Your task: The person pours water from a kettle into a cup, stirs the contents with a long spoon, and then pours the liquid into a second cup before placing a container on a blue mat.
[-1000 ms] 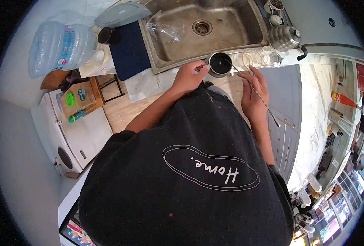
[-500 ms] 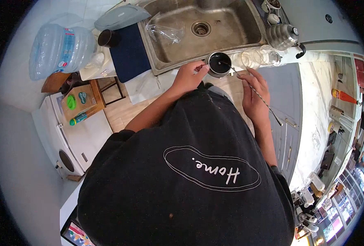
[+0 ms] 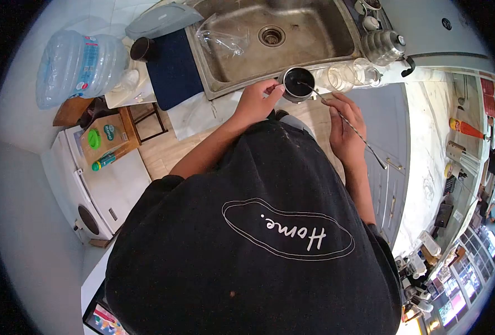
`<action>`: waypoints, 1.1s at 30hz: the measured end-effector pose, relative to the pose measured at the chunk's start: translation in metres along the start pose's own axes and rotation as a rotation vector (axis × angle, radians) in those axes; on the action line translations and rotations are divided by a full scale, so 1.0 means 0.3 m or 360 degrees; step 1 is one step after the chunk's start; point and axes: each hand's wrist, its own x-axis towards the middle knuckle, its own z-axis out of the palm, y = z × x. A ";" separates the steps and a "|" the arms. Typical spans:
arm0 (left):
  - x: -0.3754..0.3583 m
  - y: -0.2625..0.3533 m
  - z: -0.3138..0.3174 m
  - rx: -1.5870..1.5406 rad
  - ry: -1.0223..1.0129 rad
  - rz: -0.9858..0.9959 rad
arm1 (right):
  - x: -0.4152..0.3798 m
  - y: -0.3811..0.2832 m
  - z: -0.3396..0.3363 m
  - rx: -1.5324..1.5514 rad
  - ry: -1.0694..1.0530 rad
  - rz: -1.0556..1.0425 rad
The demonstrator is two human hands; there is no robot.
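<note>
My left hand [image 3: 254,105] is closed on the left side of a metal cup [image 3: 296,99], thumb and fingers pinching near its rim. Dark liquid [image 3: 296,78] shows inside the cup, which is at the front edge of the sink. In my right hand [image 3: 345,125] is a long bar spoon [image 3: 350,124] with a twisted shaft, gripped between thumb and fingers. Its far end dips into the cup, and the other end sticks out past the wrist. Clear glasses [image 3: 337,78] stand just right of the cup.
Beyond the cup lies a steel sink [image 3: 202,62] with a crumpled clear plastic bag [image 3: 225,42] in it. A kettle [image 3: 382,47] stands to its right. On the left are a dark blue mat [image 3: 174,72], a black cup [image 3: 142,49] and a large water bottle [image 3: 80,67].
The bar spoon has shifted slightly, its outer end moving a little up and right. The surroundings have slid slightly left in the view. Both hands keep their grips.
</note>
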 end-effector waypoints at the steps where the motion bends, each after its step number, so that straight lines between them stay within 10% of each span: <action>1: 0.000 0.001 0.000 -0.0001 -0.0002 -0.0009 | 0.005 -0.001 0.009 0.0010 0.0002 -0.0009; 33: 0.007 -0.006 -0.008 -0.0009 -0.0043 -0.0002 | 0.024 -0.011 0.021 0.0047 0.0081 0.0157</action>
